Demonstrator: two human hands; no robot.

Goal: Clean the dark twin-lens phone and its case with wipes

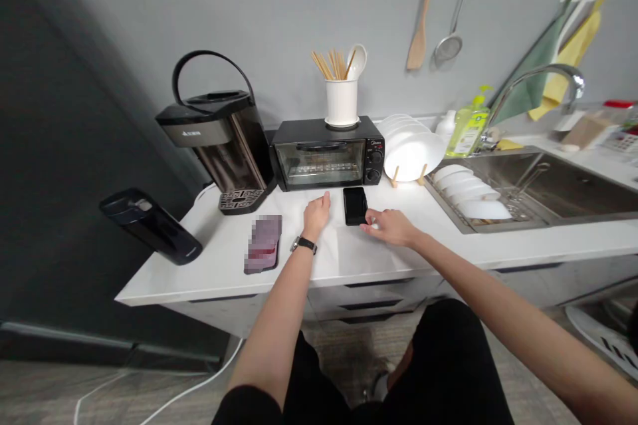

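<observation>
A flat black rectangular object, phone-like in shape, lies on the white counter in front of the toaster oven. My right hand is at its lower right corner, with thumb and forefinger bent together against the edge. To the left of it, my left hand rests on the counter, fingers loosely extended and holding nothing. A watch with a black strap is on that wrist. Further left lies a phone with a purplish, pixelated screen.
A water dispenser and a dark tumbler stand at the left. White plates sit in a rack beside the oven. Bowls lie in the sink at the right. A white utensil holder tops the oven.
</observation>
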